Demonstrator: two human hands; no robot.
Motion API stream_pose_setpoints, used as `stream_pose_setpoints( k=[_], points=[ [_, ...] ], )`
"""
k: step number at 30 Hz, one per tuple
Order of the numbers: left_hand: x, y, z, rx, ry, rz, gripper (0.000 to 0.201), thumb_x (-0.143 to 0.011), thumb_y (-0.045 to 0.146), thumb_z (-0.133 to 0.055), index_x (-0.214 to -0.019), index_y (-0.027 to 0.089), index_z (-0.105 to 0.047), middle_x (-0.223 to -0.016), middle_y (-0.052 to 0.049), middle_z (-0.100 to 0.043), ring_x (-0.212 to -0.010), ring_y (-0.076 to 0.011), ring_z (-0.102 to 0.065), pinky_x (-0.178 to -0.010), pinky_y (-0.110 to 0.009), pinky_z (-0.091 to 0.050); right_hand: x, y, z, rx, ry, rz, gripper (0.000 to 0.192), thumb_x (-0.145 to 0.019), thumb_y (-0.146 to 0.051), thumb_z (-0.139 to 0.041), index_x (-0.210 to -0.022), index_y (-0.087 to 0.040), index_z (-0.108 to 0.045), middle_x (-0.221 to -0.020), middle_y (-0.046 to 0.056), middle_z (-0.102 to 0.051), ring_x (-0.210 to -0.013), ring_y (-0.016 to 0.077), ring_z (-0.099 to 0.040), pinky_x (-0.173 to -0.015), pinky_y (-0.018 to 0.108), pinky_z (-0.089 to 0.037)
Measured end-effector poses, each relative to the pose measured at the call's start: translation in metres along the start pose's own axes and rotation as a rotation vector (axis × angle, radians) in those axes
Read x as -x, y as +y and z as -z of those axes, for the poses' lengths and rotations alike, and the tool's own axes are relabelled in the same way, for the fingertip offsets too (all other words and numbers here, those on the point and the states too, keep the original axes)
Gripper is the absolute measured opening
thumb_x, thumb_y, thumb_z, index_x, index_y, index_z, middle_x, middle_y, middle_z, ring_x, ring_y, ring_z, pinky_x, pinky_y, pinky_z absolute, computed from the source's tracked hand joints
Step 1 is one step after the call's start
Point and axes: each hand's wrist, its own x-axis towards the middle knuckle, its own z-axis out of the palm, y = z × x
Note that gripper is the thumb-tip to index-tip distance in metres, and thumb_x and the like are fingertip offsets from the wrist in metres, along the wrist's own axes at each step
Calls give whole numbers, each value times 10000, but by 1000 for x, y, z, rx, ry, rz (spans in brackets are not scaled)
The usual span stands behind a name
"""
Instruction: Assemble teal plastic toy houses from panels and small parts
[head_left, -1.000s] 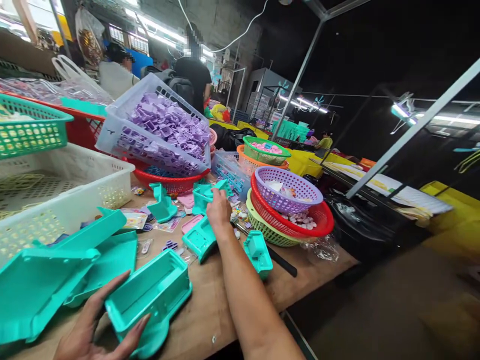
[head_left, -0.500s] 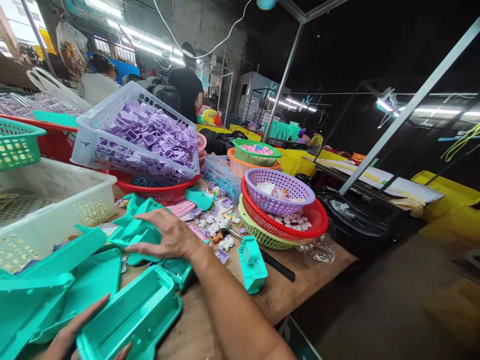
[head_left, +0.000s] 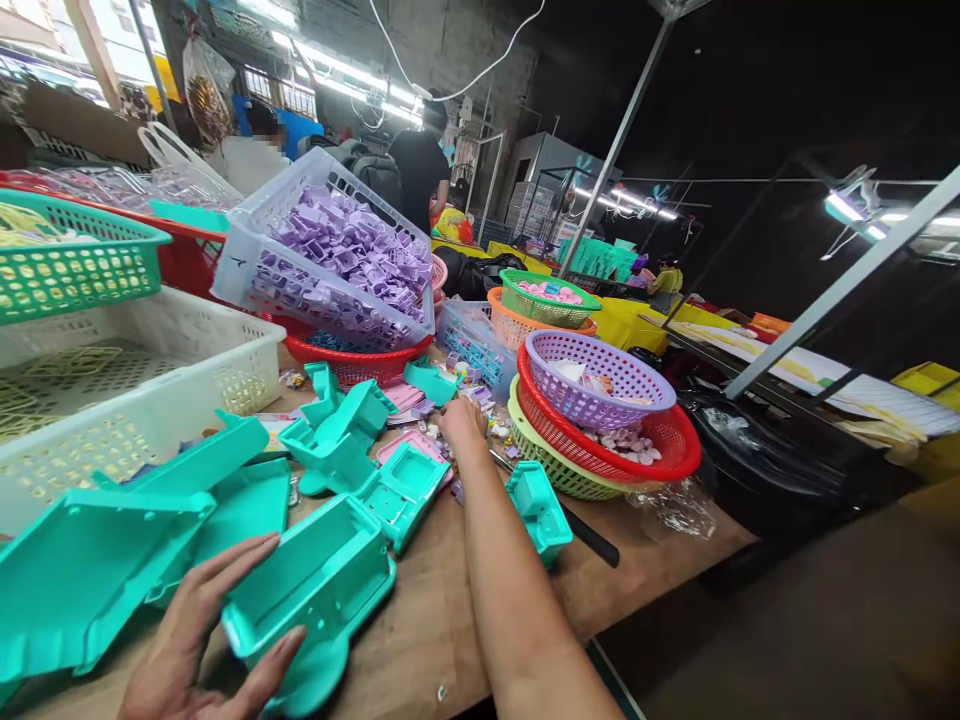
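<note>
My left hand (head_left: 199,640) grips the near end of a teal plastic box-shaped part (head_left: 315,590) lying on the wooden table (head_left: 435,620), thumb on one side and fingers on the other. My right hand (head_left: 463,420) reaches far across the table into a scatter of small white, pink and purple pieces (head_left: 495,430); its fingers point down and I cannot tell whether they hold one. Several more teal parts (head_left: 341,440) are piled between the two hands, and one small teal part (head_left: 538,508) lies to the right of my forearm.
A white basket (head_left: 255,270) of purple pieces tilts on a red basket (head_left: 352,362). Stacked purple, red and green round baskets (head_left: 600,420) stand at right. A white crate (head_left: 150,400) and green basket (head_left: 75,265) sit left. A black-handled tool (head_left: 589,535) lies near the edge. People stand behind.
My right hand dragged teal parts toward me, left them in a pile, then reached out again to the small pieces. My left hand stayed on the teal box part.
</note>
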Motion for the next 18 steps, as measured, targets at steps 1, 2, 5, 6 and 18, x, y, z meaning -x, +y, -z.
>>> stream_pose_setpoints(
  k=[1, 2, 5, 6, 18],
  points=[
    [-1, -1, 1, 4, -6, -23, 506, -827, 518, -606, -1312, 406, -516, -1353, -22, -545, -1206, -330, -583, -979, -477, -553, -4, -1, 2, 9, -27, -20, 244, -904, -301, -603, -1088, -195, -722, -1211, 129, -667, -1198, 279, -586, -911, 386, -499],
    [-3, -3, 1, 4, -10, -53, 505, -835, 514, -601, -1318, 395, -513, -1352, -29, -544, -1199, -322, -589, -968, -457, -557, -7, -1, 5, 17, -52, -43, 238, -893, -301, -632, -1079, -181, -720, -1186, 128, -680, -1166, 268, -611, -896, 378, -511],
    [-7, -9, 2, -21, -11, -144, 517, -859, 485, -593, -1348, 355, -489, -1341, -56, -543, -1183, -307, -594, -983, -454, -535, -15, -4, 10, 35, -90, -104, 235, -895, -312, -666, -1049, -138, -702, -1125, 110, -707, -1077, 228, -659, -887, 386, -537],
    [-8, -9, 1, -38, 5, -164, 510, -868, 465, -593, -1351, 342, -486, -1347, -67, -536, -1195, -309, -583, -990, -468, -525, -14, -6, 11, 37, -84, -109, 230, -899, -311, -665, -1039, -131, -698, -1113, 103, -712, -1059, 218, -666, -888, 390, -540],
    [-1, 31, 7, -53, 342, -368, 91, -853, 180, -579, -898, 216, -649, -861, -83, -633, -983, -263, -550, -814, -435, -536, 70, 8, 49, -677, 257, 310, 464, -790, -525, -589, -1119, -218, -701, -894, 106, -751, -811, 275, -721, -709, 381, -573]
  ],
)
